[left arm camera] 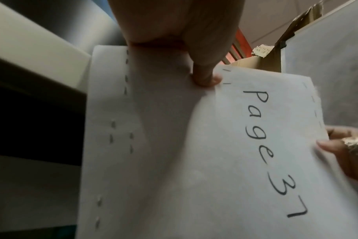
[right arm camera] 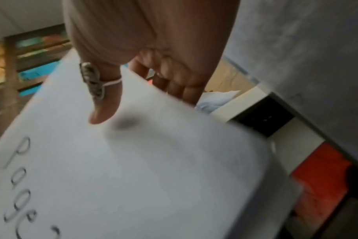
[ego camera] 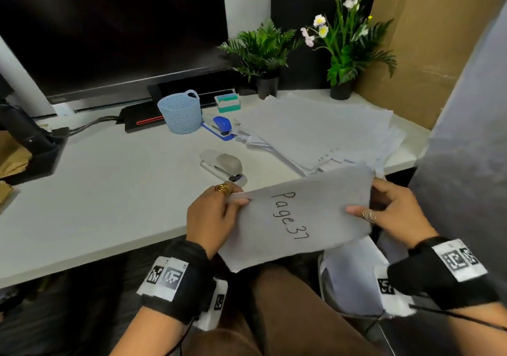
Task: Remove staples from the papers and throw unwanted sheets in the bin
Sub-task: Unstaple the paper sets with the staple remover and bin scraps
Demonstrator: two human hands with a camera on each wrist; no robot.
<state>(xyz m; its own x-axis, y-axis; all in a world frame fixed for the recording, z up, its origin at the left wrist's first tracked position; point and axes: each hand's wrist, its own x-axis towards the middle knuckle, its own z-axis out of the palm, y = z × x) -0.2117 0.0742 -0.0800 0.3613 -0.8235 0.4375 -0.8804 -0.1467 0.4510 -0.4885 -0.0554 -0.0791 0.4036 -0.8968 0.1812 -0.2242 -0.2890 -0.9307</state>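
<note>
A white sheet [ego camera: 296,218] with "Page 37" handwritten on it hangs over my lap, just off the desk's front edge. My left hand [ego camera: 238,201] pinches its left edge, thumb on top. My right hand [ego camera: 356,211] pinches the right edge, its ringed thumb [right arm camera: 104,105] lying on the paper [right arm camera: 143,177]. In the left wrist view the sheet [left arm camera: 235,145] bears short staple marks near my thumb [left arm camera: 206,79]. A second sheet [left arm camera: 117,129] with rows of such marks shows behind it. A white lined bin [ego camera: 354,279] stands below my right wrist.
A loose stack of papers [ego camera: 323,133] lies on the white desk [ego camera: 109,191] at the right. A grey stapler [ego camera: 222,166], a blue stapler [ego camera: 220,126], a blue basket [ego camera: 181,112] and a staple box [ego camera: 227,103] sit mid-desk. Behind are a monitor [ego camera: 109,31] and two potted plants [ego camera: 263,51].
</note>
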